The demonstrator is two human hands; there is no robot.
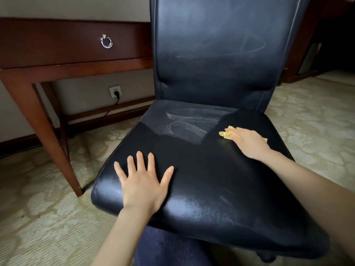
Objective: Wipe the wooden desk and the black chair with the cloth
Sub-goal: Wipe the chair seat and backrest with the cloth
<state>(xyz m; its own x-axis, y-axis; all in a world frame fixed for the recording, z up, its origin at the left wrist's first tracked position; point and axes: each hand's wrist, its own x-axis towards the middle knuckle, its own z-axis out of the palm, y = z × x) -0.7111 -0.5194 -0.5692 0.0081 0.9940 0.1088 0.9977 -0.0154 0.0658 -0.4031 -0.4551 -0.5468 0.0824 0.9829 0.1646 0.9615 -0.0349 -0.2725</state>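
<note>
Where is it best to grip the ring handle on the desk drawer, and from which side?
Take the ring handle by its lower arc, from the front: it hangs flat against the drawer front from a mount at its top.

My left hand lies flat on the front left of the seat of the chair. My right hand presses the cloth onto the seat's right side, farther back and well apart from the left. The backrest rises behind the seat. To the chair's left the desk stands against the wall, its drawer and ring handle beside the backrest. A wall socket holding a plug sits under the desk. Chair and desk stand on the carpet; my knee is below the seat's front edge.
</note>
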